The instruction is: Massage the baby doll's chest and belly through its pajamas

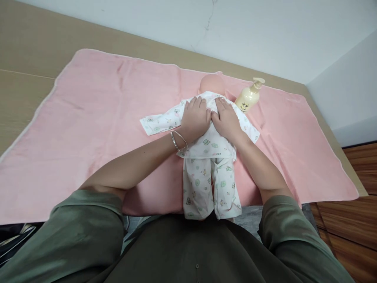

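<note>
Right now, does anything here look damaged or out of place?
Yes: what looks like a jagged crack runs down the wall from the picture's top edge, marring its plain surface. The cloth is creased too.

Soft, fairly even light, apparently from above, leaves the wall (pixel 250 39) pale and cool. Along the near edge of the surface (pixel 29 35), the pink cloth (pixel 97 90) sinks into deep rose shadow below the left forearm (pixel 135 163); the green sleeves (pixel 91 232) are dimmer still. Small highlights glint on the bottle (pixel 250 97). The printed clothes (pixel 198 188) look reasonably sharp, while the cloth's texture is smoothed away. Wide-angle distortion stretches the surface's right near corner outward.
</note>
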A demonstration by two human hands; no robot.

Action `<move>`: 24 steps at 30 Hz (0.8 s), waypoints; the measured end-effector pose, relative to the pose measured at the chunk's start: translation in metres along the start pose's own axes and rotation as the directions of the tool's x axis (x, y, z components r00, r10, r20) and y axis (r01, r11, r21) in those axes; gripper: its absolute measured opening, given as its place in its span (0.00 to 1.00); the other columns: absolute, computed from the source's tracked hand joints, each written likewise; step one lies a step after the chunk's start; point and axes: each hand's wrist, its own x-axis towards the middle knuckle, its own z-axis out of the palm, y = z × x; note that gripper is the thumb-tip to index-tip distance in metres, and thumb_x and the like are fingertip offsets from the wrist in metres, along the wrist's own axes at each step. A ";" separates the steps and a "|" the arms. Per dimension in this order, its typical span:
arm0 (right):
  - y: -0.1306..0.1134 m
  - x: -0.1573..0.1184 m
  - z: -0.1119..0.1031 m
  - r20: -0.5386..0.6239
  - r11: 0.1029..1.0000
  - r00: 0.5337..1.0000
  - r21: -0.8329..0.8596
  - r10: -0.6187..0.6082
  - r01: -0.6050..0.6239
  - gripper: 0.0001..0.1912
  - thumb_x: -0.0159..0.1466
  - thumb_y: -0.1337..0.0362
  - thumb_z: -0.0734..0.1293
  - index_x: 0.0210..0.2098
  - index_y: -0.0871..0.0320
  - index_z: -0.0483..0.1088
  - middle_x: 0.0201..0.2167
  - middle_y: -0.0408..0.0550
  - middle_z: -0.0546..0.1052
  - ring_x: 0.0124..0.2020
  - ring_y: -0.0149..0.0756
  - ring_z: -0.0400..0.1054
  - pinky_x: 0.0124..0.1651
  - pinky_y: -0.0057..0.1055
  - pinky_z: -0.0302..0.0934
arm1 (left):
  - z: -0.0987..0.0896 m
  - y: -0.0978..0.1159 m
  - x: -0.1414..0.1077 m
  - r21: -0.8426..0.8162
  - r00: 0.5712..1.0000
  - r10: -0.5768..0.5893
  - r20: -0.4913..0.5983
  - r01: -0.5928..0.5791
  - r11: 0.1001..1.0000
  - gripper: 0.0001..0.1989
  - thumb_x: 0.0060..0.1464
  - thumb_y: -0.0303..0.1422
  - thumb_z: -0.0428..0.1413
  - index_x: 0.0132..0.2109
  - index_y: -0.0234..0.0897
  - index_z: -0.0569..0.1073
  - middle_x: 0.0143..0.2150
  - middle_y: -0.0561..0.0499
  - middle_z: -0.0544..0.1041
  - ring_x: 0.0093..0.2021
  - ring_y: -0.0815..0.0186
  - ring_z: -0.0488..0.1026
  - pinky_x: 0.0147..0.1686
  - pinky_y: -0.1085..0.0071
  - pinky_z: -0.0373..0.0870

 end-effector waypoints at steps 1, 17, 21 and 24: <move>0.001 0.000 -0.001 -0.004 1.000 1.000 0.009 -0.008 0.008 0.29 0.70 0.62 0.53 0.68 0.66 0.59 0.70 0.60 0.63 0.73 0.48 0.52 0.75 0.52 0.45 | -0.001 0.003 -0.002 0.004 1.000 0.008 0.010 -0.008 1.000 0.24 0.67 0.33 0.40 0.63 0.28 0.67 0.66 0.32 0.70 0.69 0.47 0.63 0.69 0.47 0.56; -0.023 -0.020 -0.029 0.086 1.000 0.996 -0.015 0.001 0.000 0.25 0.68 0.67 0.53 0.60 0.65 0.69 0.64 0.60 0.71 0.69 0.52 0.61 0.68 0.52 0.58 | -0.003 -0.003 0.001 0.006 0.999 0.023 0.023 -0.023 1.000 0.25 0.63 0.35 0.47 0.65 0.32 0.66 0.68 0.35 0.68 0.70 0.46 0.62 0.70 0.43 0.55; -0.011 -0.008 -0.025 0.079 0.999 0.997 0.038 0.009 -0.012 0.24 0.70 0.64 0.52 0.59 0.62 0.69 0.66 0.57 0.69 0.70 0.48 0.60 0.70 0.49 0.56 | -0.006 0.002 -0.005 0.005 0.998 0.067 0.015 -0.067 0.998 0.25 0.66 0.35 0.42 0.64 0.28 0.67 0.66 0.32 0.69 0.69 0.47 0.63 0.69 0.49 0.58; 0.003 0.004 -0.013 0.047 0.998 0.998 0.050 0.036 -0.039 0.28 0.71 0.60 0.52 0.66 0.66 0.61 0.72 0.59 0.61 0.74 0.48 0.50 0.74 0.51 0.47 | -0.006 0.004 -0.008 0.004 0.996 0.094 0.001 -0.094 0.996 0.25 0.67 0.35 0.41 0.63 0.25 0.67 0.66 0.30 0.69 0.69 0.46 0.64 0.68 0.48 0.59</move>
